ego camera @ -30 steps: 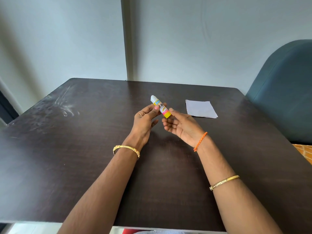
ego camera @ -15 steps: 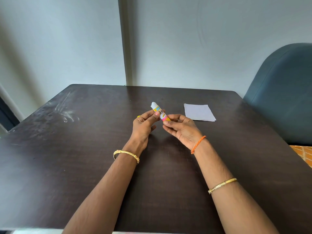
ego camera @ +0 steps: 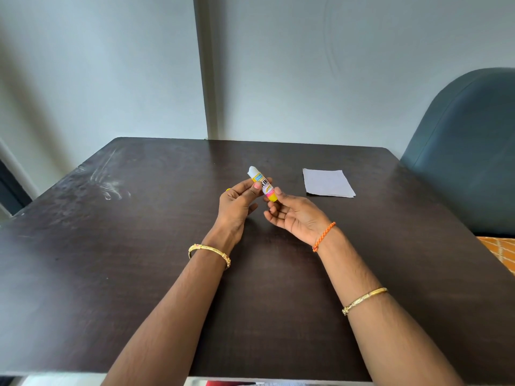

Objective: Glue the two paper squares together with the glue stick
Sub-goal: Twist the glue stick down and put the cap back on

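Note:
A glue stick (ego camera: 263, 183) with a yellow, white and pink label is held tilted above the middle of the dark table (ego camera: 111, 260), its white glue end pointing up and away. My left hand (ego camera: 237, 207) grips its body between thumb and fingers. My right hand (ego camera: 292, 215) pinches the yellow base with its fingertips. A small yellow piece, perhaps the cap, shows behind my left fingers. The white paper squares (ego camera: 327, 183) lie stacked flat on the table to the right of my hands, untouched.
A teal padded chair (ego camera: 468, 151) stands at the table's right side. A pale wall runs behind the far table edge. Pale scuff marks (ego camera: 107, 182) mark the table's far left.
The glue stick has stayed between both hands. My right fingers have shifted around its yellow base, as if turning it. The papers have not moved.

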